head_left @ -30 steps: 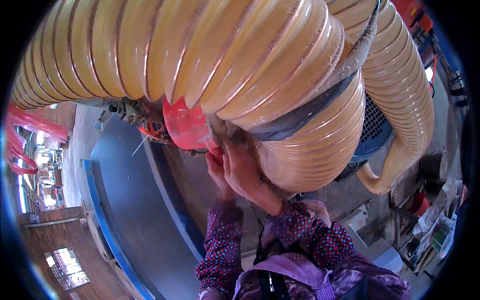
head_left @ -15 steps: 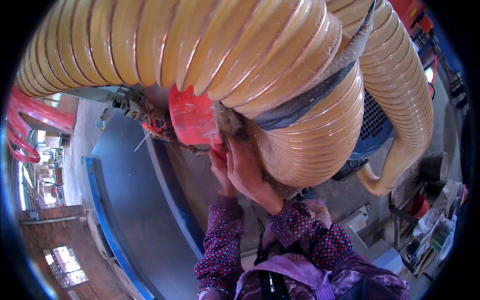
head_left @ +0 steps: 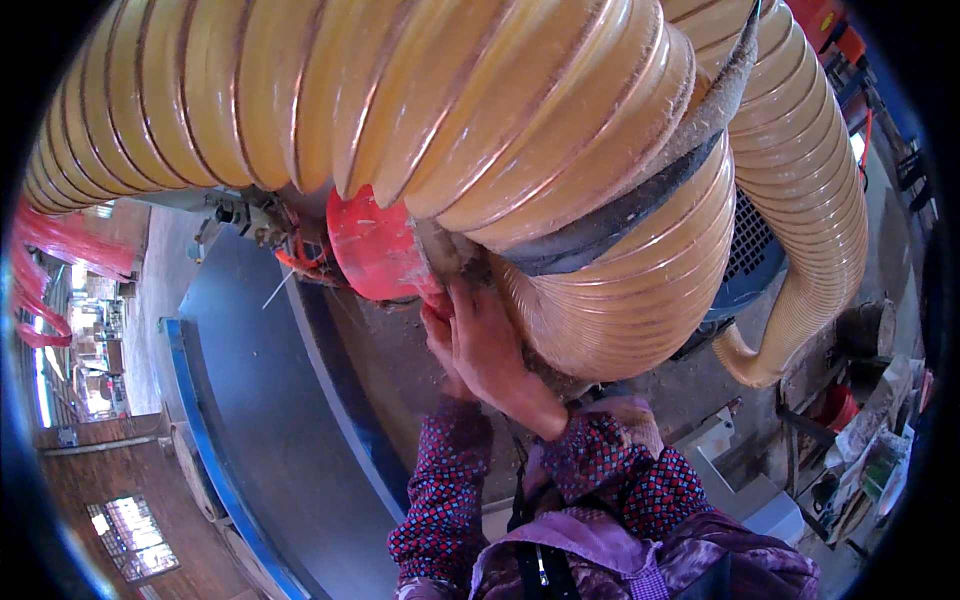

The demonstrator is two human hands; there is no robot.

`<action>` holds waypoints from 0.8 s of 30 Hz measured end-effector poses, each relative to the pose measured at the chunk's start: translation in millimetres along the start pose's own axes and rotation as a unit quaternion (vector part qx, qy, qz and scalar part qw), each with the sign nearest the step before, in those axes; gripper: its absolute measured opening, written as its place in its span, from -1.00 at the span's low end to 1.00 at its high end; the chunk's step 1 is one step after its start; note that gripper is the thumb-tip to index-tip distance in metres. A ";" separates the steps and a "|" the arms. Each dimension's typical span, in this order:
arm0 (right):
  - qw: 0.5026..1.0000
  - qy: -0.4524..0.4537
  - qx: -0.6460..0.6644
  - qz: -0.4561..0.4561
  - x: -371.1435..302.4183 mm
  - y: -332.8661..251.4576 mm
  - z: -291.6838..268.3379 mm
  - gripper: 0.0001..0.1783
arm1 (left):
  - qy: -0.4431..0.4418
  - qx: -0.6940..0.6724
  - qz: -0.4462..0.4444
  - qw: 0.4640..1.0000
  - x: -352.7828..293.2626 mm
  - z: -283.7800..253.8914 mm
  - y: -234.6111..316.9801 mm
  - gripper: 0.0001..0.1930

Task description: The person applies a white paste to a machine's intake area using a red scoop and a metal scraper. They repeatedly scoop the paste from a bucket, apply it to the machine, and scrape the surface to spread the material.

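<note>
A red, dust-smeared cover hangs under a thick ribbed yellow hose, beside a dusty grey-brown part. At the cover's lower corner, the fingers of my left hand are closed on its red edge. My right hand lies over and against the left one, its fingers bent together at the same corner. What the right fingertips hold is hidden. A dark, dusty strap is wrapped around the hose, whose lower bend comes close to my right wrist.
A long blue-edged panel runs along my left. Cables and orange-red wires sit beside the cover. Another yellow hose drops on the right, near a blue gridded housing. A red bucket and cluttered shelves stand at right.
The red cover appears slightly more tilted and shifted left. Both hands have sunk a little in the picture and stay at its corner. The upper hose shows slightly lower.
</note>
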State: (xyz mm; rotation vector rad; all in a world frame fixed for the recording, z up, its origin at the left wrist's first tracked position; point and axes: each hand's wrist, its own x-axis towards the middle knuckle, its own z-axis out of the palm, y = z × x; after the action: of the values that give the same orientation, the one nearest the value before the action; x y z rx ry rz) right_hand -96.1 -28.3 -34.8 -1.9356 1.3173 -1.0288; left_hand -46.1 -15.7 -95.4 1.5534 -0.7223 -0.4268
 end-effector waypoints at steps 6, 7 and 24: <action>0.998 0.031 -0.048 -0.034 -2.4 -1.1 9.9 -0.51 | 0.018 0.161 0.083 0.983 -4.8 9.5 31.1 -0.71; 0.997 0.037 -0.064 -0.028 -2.2 -3.5 7.9 -0.52 | 0.021 0.182 0.093 0.979 -6.8 11.1 35.5 -0.71; 0.999 0.018 0.028 -0.015 0.6 2.5 4.1 -0.51 | 0.060 0.392 0.171 0.902 -28.4 34.8 79.6 -0.73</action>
State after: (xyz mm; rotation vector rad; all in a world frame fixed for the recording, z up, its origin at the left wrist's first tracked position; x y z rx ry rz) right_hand -93.8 -29.6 -38.8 -1.9089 1.2703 -1.1083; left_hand -105.0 -22.2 -25.9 2.1143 -1.1264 0.2709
